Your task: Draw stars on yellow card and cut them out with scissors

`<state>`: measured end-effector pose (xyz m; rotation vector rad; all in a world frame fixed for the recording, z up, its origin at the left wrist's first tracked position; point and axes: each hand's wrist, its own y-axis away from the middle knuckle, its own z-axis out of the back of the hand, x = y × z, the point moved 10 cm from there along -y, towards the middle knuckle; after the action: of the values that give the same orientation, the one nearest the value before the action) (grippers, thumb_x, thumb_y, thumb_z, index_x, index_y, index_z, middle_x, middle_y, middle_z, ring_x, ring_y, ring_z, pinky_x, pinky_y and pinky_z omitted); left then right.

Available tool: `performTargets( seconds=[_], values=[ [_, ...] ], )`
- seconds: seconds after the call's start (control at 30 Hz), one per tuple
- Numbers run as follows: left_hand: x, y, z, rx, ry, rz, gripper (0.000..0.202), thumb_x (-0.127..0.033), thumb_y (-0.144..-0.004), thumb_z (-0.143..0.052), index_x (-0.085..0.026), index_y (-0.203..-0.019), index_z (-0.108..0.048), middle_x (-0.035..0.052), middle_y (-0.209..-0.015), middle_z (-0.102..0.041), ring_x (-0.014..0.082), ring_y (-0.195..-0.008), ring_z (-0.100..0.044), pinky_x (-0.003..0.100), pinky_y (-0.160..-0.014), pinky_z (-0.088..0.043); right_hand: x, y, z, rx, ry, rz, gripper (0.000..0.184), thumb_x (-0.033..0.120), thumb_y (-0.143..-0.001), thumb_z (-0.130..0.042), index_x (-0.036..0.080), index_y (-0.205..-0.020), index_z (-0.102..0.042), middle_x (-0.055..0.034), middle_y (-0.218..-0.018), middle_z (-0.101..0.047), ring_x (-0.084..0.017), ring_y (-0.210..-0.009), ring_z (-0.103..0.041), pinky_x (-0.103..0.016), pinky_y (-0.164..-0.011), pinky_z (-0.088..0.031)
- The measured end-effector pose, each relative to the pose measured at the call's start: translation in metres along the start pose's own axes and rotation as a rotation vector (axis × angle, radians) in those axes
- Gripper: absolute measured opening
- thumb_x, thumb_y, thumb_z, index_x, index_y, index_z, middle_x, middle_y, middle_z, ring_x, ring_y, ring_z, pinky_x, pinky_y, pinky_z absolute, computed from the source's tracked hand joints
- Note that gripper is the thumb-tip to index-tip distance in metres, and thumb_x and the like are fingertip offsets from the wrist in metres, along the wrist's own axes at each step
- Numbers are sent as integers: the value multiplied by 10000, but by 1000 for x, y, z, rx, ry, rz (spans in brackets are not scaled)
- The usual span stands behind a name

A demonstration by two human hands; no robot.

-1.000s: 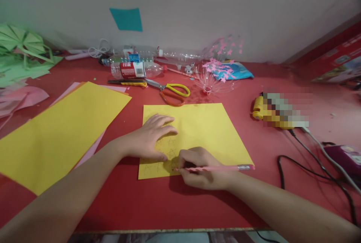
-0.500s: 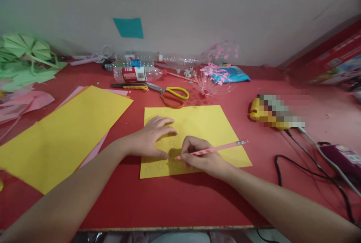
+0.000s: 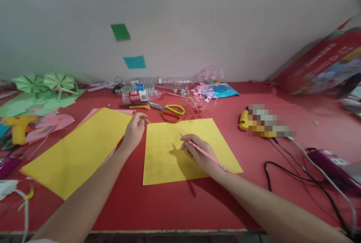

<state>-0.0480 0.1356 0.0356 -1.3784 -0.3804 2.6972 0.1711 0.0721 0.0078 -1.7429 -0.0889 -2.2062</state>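
Observation:
A small yellow sheet (image 3: 197,138) with several pencilled stars lies on the red table (image 3: 169,205). My right hand (image 3: 197,152) rests on it, closed around a pink pencil (image 3: 207,156) whose tip points up and left, lifted off the paper. My left hand (image 3: 135,128) hovers just left of the sheet's upper left corner, fingers loosely curled, holding nothing. A larger yellow sheet (image 3: 81,151) lies to its left over pink paper.
Scissors (image 3: 169,109), a utility knife (image 3: 134,106) and plastic bottles (image 3: 142,95) lie behind the sheet. Pink stars (image 3: 201,89), a yellow glue gun (image 3: 244,119), black cables (image 3: 284,173) and a purple device (image 3: 329,160) sit right. Green paper fans (image 3: 42,85) and another glue gun (image 3: 18,126) sit left.
The view tilted up. My left hand lifted off the small sheet and moved to its upper left corner. My right hand raised the pencil tip from the stars and swung it upward.

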Motion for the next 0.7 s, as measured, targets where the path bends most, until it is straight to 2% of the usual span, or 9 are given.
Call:
performTargets(
  seconds=[0.1, 0.2, 0.27, 0.4, 0.5, 0.6, 0.7],
  values=[
    [-5, 0, -16, 83, -69, -61, 210, -127, -725, -420, -180, -893, -533, 70, -977, -597, 166, -860, -605, 299, -769, -487, 4, 0, -2, 21, 167, 77, 246, 149, -838, -442, 179, -1070, -518, -59, -871, -672, -128, -662, -584, -222, -580, -439],
    [-12, 2, -30, 162, -152, -102, 238, -135, -672, -498, -178, -892, -577, 95, -1103, -589, 232, -1118, -531, 381, -996, -384, 5, -2, 0, -15, 338, 94, 263, 100, -814, -431, 179, -1042, -539, -59, -877, -674, -153, -741, -605, -255, -675, -452],
    [-13, 2, -34, 191, -207, -95, 295, -166, -654, -560, -166, -947, -590, 128, -1201, -561, 282, -1208, -466, 427, -1059, -304, 7, -3, -1, -24, 383, 112, 260, 90, -792, -448, 178, -1008, -565, -50, -841, -665, -162, -732, -598, -258, -677, -441],
    [-10, 1, -36, 246, -276, -48, 447, -212, -607, -653, -176, -1049, -592, 137, -1210, -580, 310, -1191, -487, 423, -1026, -329, 8, -5, -5, -17, 441, 126, 255, 84, -792, -457, 183, -981, -596, -37, -822, -670, -152, -698, -598, -230, -642, -424],
    [-5, -4, -33, 242, -275, 2, 471, -145, -564, -638, -160, -1034, -604, 134, -1134, -616, 293, -1126, -534, 368, -955, -386, 8, -6, -7, -15, 474, 123, 248, 93, -801, -471, 179, -976, -624, -34, -793, -686, -152, -683, -607, -225, -638, -415],
    [4, -8, -27, 223, -222, 78, 330, -133, -569, -587, -152, -895, -626, 116, -1003, -665, 293, -1021, -591, 352, -865, -430, 8, -7, -5, -29, 499, 113, 255, 89, -793, -488, 177, -969, -650, -45, -813, -704, -160, -705, -622, -230, -653, -413],
    [12, -3, -28, 281, -100, 151, 180, -215, -589, -578, -153, -751, -625, 76, -805, -695, 291, -828, -649, 339, -714, -468, 10, -7, -3, -48, 514, 98, 275, 76, -783, -484, 173, -970, -660, -43, -792, -715, -167, -703, -636, -226, -639, -412]
  ],
)
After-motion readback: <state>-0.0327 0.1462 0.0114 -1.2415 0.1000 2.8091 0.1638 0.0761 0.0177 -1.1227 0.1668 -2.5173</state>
